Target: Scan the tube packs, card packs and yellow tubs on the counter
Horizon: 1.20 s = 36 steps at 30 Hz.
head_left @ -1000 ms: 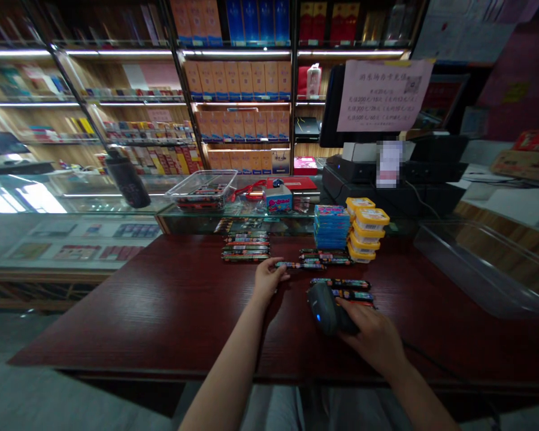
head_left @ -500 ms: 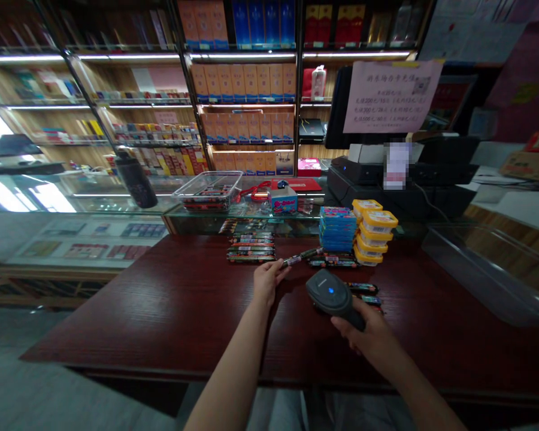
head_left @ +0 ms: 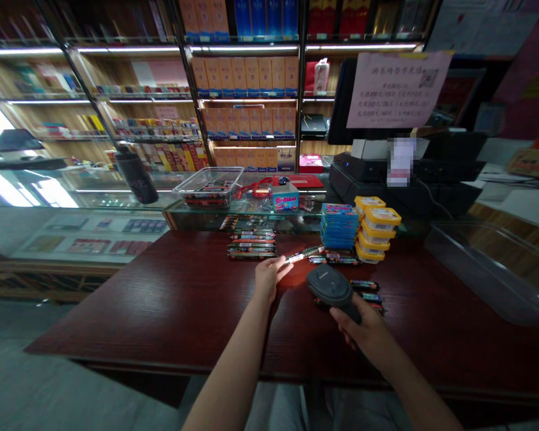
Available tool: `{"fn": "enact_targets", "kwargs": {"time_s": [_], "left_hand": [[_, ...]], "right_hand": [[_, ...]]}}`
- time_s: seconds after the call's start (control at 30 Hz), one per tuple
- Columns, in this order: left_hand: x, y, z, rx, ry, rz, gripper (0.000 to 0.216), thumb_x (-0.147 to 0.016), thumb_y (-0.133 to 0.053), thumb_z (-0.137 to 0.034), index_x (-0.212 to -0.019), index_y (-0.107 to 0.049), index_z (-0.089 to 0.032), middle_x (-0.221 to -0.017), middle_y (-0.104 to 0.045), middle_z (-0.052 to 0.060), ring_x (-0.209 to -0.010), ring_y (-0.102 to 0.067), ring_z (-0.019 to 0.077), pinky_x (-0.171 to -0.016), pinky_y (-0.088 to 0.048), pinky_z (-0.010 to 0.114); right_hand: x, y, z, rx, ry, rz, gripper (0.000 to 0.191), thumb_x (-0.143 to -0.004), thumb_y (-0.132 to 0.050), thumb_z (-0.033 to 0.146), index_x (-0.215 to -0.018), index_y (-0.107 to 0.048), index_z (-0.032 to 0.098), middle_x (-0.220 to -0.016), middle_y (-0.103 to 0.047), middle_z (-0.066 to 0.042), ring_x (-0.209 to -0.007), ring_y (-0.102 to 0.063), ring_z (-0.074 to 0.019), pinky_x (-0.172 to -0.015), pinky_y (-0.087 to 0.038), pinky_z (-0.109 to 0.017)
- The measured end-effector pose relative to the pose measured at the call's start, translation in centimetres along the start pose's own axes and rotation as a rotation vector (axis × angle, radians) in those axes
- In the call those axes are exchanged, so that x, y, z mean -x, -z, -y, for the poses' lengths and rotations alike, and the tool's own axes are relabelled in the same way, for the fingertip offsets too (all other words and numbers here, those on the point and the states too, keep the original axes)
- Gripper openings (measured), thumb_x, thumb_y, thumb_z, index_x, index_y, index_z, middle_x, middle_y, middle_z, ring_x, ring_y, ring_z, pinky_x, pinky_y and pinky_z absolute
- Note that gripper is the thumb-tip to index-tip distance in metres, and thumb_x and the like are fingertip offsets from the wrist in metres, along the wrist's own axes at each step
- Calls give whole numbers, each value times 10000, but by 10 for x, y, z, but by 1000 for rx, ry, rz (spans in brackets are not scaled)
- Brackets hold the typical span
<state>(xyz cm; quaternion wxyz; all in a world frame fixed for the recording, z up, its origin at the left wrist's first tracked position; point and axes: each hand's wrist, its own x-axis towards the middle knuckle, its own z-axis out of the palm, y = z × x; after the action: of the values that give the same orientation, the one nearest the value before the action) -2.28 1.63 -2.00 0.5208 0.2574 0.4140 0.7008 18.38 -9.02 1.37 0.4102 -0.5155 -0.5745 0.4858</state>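
Note:
My left hand (head_left: 269,278) pinches the near end of a slim, dark stick-shaped packet (head_left: 303,255), tilted up to the right over the table. Light falls on the packet and on the wood below it. My right hand (head_left: 363,326) is wrapped round the handle of a black barcode scanner (head_left: 329,284), its head turned toward the packet. Partly behind the scanner lie a few more stick packets (head_left: 366,285). A row of similar packets (head_left: 251,245) lies beyond my left hand, and another small pile (head_left: 335,257) sits in front of the blue boxes.
Stacked blue boxes (head_left: 339,226) and yellow-lidded tubs (head_left: 377,230) stand at the table's back. A clear bin (head_left: 489,281) is at the right. On the glass counter are a clear container (head_left: 211,188) and a small blue-pink box (head_left: 285,197). A monitor (head_left: 341,111) stands behind.
The scanner's blue light is no longer showing, and bright light now falls on the packet and table. Both hands keep nearly the same place; the view has shifted slightly.

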Motion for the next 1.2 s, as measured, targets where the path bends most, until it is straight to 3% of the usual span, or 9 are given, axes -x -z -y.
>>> {"fn": "enact_targets", "kwargs": {"time_s": [0.2,0.3,0.4,0.53,0.63,0.8,1.0,1.1,1.2], "left_hand": [[0,2,0,-5,17,33,221,-628,-799,-214,-674,-644,-62,-664,-641,33,-669,-652,125,-844,-578,346],[1,2,-1,-5,11,37,224,-627,-801,-221,-680,-649,-65,-672,-645,33,-672,-652,121,-840,-578,334],[1,3,-1,-4,13,39,235,-622,-805,-229,-694,-651,-67,-697,-655,41,-681,-654,122,-832,-579,330],[-1,3,2,-14,-1,21,265,-612,-812,-256,-711,-642,-78,-703,-655,39,-656,-648,112,-799,-586,315],[-4,3,2,-35,-34,-34,301,-602,-813,-302,-715,-626,-95,-668,-635,17,-600,-627,94,-708,-591,274],[-19,10,-12,-27,-158,-237,346,-594,-793,-373,-652,-590,-98,-548,-565,-27,-490,-570,70,-543,-549,197],[-31,38,-50,24,-181,-506,243,-649,-750,-230,-611,-560,-83,-530,-563,-4,-466,-573,93,-542,-579,259],[-31,56,-61,-55,-158,-562,222,-671,-724,-202,-604,-543,-94,-541,-562,8,-487,-590,116,-549,-580,286],[-27,69,-64,-248,-103,-527,166,-716,-672,-203,-655,-568,-89,-588,-573,33,-558,-625,156,-601,-580,336]], "right_hand": [[0,3,0,93,72,-5,490,-757,-562,587,-1061,-589,204,-721,-637,5,-497,-522,-118,-424,-401,-236],[-3,14,-4,335,210,-38,458,-783,-555,559,-1099,-602,231,-976,-699,-50,-782,-654,-207,-608,-509,-302],[-7,30,-14,689,392,-70,424,-804,-576,483,-1146,-589,233,-1091,-690,-65,-963,-651,-253,-776,-516,-368],[-14,44,-41,1012,679,-108,449,-819,-586,282,-1250,-511,180,-1158,-659,-104,-974,-645,-245,-755,-516,-345],[-19,45,-61,1124,836,-160,505,-785,-620,263,-1260,-497,144,-1021,-691,-104,-859,-661,-242,-670,-516,-327],[-20,41,-73,1179,876,-198,481,-789,-619,255,-1242,-507,140,-948,-685,-87,-808,-645,-222,-672,-505,-306],[-21,47,-74,1195,927,-180,497,-805,-612,298,-1261,-494,140,-995,-686,-96,-846,-653,-221,-682,-513,-295],[-22,48,-75,1196,932,-177,494,-807,-610,305,-1258,-498,138,-996,-689,-98,-846,-656,-223,-677,-517,-301],[-22,47,-75,1190,947,-183,482,-815,-603,323,-1251,-505,141,-988,-692,-95,-840,-658,-221,-683,-518,-302]]}}
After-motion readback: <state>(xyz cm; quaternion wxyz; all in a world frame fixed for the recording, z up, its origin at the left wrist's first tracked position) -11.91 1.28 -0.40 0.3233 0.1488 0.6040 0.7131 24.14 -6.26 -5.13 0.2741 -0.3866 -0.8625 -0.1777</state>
